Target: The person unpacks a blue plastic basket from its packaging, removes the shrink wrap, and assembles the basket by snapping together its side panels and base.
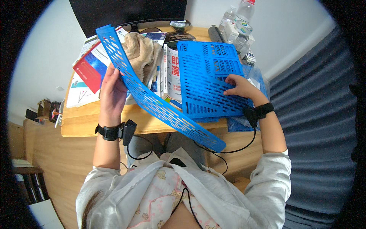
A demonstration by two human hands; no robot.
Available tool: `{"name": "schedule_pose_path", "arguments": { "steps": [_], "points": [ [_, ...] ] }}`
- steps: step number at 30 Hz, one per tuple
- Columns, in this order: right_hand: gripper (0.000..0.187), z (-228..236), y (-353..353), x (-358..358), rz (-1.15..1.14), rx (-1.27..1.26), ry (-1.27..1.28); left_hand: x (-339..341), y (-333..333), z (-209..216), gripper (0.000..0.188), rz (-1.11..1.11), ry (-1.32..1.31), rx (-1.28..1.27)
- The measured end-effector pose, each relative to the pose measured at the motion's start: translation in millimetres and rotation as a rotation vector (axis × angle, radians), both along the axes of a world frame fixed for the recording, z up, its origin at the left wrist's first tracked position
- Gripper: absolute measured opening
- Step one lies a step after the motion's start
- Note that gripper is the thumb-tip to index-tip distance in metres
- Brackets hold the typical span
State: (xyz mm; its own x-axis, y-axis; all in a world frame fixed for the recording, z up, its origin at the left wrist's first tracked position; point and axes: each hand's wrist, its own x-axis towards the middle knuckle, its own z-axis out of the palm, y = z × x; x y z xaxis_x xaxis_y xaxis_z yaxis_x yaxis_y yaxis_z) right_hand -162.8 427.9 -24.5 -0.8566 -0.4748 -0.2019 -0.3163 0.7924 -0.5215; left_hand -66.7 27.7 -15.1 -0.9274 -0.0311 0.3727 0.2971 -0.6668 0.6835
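A long, narrow blue plastic panel with rows of slots is held up in my left hand. The thumb and fingers close on its left edge. It slants from the upper left down past the desk's front edge, bowing slightly. On the right of the desk lie wider blue slotted plastic panels, seemingly stacked, with larger cutouts along the far side. Over these panels is my right hand, its bent thumb and forefinger apart and nothing between them. Whether its fingertips touch the panels I cannot tell.
Books and papers and a beige cloth cover the desk's left and middle. A monitor stands behind. Plastic bottles are at the back right, a clear plastic bag at the right edge. Cables hang from both wristbands.
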Motion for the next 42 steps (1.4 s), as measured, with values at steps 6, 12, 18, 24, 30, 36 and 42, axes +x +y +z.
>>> {"name": "schedule_pose_path", "arguments": {
  "steps": [6,12,18,24,30,36,42],
  "points": [
    [0.042,1.1,-1.9,14.1,0.017,-0.01,0.225,6.8,-1.4,1.1,0.022,0.078,-0.095,0.025],
    [0.042,16.3,-1.0,23.7,0.011,-0.054,0.289,10.7,-10.1,-1.8,0.024,0.036,-0.084,0.055],
    [0.044,22.1,-0.5,21.9,0.065,-0.149,0.257,14.2,-15.9,-6.6,0.026,0.041,-0.086,0.082],
    [0.039,35.3,5.0,17.2,0.046,-0.123,0.21,16.1,-18.2,-8.8,0.027,0.046,-0.087,0.095],
    [0.025,41.8,10.6,15.2,-0.035,-0.218,0.132,16.4,-17.8,-9.5,0.027,0.031,-0.099,0.108],
    [0.021,44.8,19.3,8.4,-0.136,-0.255,0.03,17.8,-13.5,-7.2,0.026,0.02,-0.117,0.113],
    [0.023,67.3,18.6,11.9,-0.239,-0.499,0.077,20.9,-11.2,-4.0,0.026,0.024,-0.122,0.126]
  ]
}}
